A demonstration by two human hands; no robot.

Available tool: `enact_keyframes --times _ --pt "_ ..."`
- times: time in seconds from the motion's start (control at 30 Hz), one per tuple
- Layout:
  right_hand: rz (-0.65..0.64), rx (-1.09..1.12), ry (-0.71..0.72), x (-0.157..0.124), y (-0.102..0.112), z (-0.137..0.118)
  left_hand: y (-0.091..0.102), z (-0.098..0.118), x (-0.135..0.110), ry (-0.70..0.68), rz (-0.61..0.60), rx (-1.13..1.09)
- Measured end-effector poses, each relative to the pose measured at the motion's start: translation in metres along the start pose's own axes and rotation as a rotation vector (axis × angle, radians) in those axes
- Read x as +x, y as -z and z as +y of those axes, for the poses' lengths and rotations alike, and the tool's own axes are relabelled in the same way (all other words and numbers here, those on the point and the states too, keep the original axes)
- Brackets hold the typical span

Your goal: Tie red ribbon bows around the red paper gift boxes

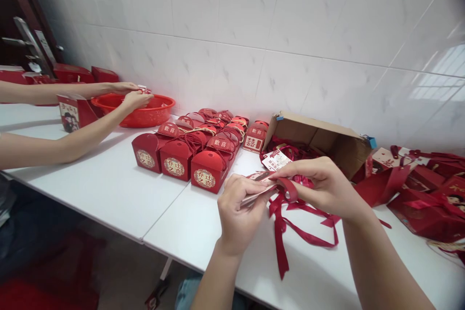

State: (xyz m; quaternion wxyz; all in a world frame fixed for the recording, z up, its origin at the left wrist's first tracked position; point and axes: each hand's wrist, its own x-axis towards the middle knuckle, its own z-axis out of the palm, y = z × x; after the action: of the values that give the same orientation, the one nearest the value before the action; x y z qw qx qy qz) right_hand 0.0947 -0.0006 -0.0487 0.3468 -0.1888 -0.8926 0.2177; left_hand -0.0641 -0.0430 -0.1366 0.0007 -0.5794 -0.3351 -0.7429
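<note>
My left hand [238, 208] is closed around a flat printed card piece [259, 179] in red and cream, perhaps a folded gift box; its full shape is hidden by my fingers. My right hand [323, 186] pinches the far end of the same piece, where a red strip curls in a loop [288, 189] by the fingers. Below the hands, a dark red ribbon [279, 247] trails down and across the white table. Just behind them lie white printed cards [276, 160], at the mouth of a cardboard box [323, 135] with red ribbons inside.
Rows of red gift boxes [209, 172] with gold labels and cords stand left of my hands. A co-worker's hands [136, 97] hold a small item over a red basin [148, 116]. More red boxes and bags [428, 208] crowd the right side, against the tiled wall.
</note>
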Motion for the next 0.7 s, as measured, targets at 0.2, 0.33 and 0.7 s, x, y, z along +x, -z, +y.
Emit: enact_keyframes --times 0.2,0.33,0.7 --pt "-0.035 0.018 -0.058 0.0011 -0.0037 -0.0008 0.0026 -0.0001 0.0021 -0.030 -0.010 0.047" --pt "-0.051 0.035 -0.055 0.0017 -0.0052 -0.0018 0.0028 -0.0005 0.0014 -0.040 -0.018 0.089" --pt "-0.155 0.014 0.033 0.0030 0.0000 0.0003 0.0006 -0.0034 -0.0034 -0.014 -0.037 0.061"
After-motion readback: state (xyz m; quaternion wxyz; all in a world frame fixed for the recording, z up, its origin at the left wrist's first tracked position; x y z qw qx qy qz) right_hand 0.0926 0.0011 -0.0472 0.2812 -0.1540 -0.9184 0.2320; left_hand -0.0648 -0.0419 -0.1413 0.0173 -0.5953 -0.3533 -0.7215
